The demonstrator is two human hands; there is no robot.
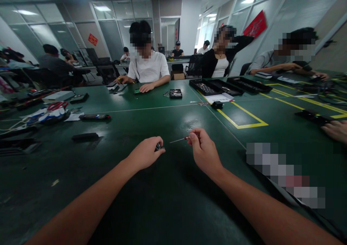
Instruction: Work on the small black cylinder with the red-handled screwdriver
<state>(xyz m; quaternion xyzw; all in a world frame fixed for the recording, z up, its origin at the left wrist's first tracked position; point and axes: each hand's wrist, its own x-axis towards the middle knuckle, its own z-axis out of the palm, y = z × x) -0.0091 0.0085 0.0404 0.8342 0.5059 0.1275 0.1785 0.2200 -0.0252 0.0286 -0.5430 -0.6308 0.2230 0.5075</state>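
Observation:
Above the green table [162, 201], my left hand [145, 153] is closed around a small dark part [157, 147] with a shiny ring-like edge; most of it is hidden by the fingers. To its right, my right hand [204, 147] grips a screwdriver [186, 138] by its reddish handle. The thin metal shaft points left toward the dark part, and a small gap separates the tip from my left hand. A black block-shaped object [85, 137] lies on the table to the left of my hands.
A dark pen-like tool [95, 117] and a red cable coil [57, 106] lie at left. Black trays [205, 87] with small parts stand at the back right, beside yellow tape [238, 126]. Across the table a person [149, 66] handles a green board. A co-worker's hand [336, 129] rests far right.

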